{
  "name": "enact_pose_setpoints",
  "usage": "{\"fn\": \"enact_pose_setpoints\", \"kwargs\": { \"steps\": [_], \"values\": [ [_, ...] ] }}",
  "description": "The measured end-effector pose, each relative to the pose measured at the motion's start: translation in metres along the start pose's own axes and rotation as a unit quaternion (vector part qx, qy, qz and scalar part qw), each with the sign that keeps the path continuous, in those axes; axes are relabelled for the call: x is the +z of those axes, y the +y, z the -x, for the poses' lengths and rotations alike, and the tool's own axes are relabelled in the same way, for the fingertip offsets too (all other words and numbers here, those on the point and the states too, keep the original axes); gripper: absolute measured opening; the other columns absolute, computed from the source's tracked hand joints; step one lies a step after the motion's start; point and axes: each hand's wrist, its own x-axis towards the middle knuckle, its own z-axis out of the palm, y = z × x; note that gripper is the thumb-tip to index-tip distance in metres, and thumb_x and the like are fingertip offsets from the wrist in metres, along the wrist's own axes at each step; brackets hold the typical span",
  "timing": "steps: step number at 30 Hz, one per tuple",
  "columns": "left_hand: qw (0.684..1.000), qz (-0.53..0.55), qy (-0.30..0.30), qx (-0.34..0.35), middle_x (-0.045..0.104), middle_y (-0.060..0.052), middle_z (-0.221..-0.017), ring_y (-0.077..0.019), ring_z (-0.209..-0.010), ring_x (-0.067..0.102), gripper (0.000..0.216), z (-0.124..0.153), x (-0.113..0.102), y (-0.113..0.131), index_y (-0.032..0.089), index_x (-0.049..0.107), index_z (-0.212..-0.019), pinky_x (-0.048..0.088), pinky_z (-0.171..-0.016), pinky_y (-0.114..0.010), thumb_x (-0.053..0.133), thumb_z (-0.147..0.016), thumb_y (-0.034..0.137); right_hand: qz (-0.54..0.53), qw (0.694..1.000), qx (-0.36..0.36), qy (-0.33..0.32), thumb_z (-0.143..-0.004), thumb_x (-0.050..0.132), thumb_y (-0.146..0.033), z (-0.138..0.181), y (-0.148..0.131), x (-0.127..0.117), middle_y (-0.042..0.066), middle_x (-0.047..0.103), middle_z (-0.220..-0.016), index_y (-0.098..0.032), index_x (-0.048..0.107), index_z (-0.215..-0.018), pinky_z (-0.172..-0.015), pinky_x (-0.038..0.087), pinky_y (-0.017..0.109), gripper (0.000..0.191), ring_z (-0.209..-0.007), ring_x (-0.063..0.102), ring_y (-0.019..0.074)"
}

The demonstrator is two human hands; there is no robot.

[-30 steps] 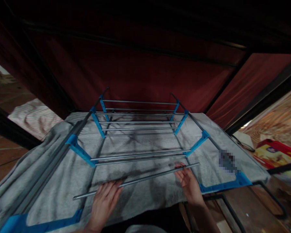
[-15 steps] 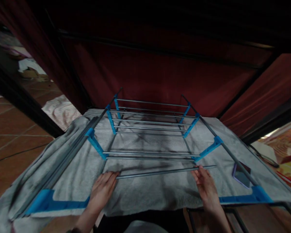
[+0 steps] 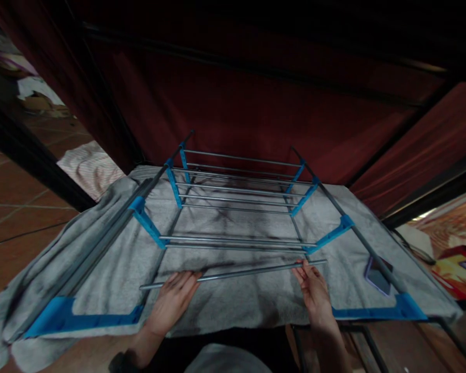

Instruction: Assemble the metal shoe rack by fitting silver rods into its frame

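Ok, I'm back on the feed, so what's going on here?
A person holds a loose metal rod in both hands: the left hand lies over it near its left end, the right hand pinches it near the other. Both rod ends are free. Beyond it, rods span the farther brackets of a blue-and-grey rack on grey cloth; none shows between the nearest pair. A smartphone lies at the right.

Likely a home: a grey blanket (image 3: 233,313) under the fingers (image 3: 181,284), red drapes (image 3: 241,114) beyond them, floor tiles (image 3: 15,217) and a striped cloth (image 3: 91,166) to their left, a phone (image 3: 376,278) to their right
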Motion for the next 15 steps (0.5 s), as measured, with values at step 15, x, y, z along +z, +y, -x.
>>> {"fn": "enact_pose_setpoints", "kwargs": {
  "steps": [15],
  "values": [
    [0.979, -0.010, -0.195, -0.049, 0.071, -0.006, -0.110, -0.0218, -0.104, 0.065, 0.038, -0.007, 0.005, 0.001, 0.021, 0.066, -0.131, 0.048, -0.098, -0.039, 0.043, -0.103, 0.009, 0.059, 0.998, 0.009, -0.031, -0.069, 0.086, -0.029, -0.031, 0.027, -0.050, -0.001, 0.079, -0.094, -0.026, 0.075, -0.088, -0.097, 0.063, 0.032, 0.022, -0.096, 0.076, 0.0178]
  ]
}}
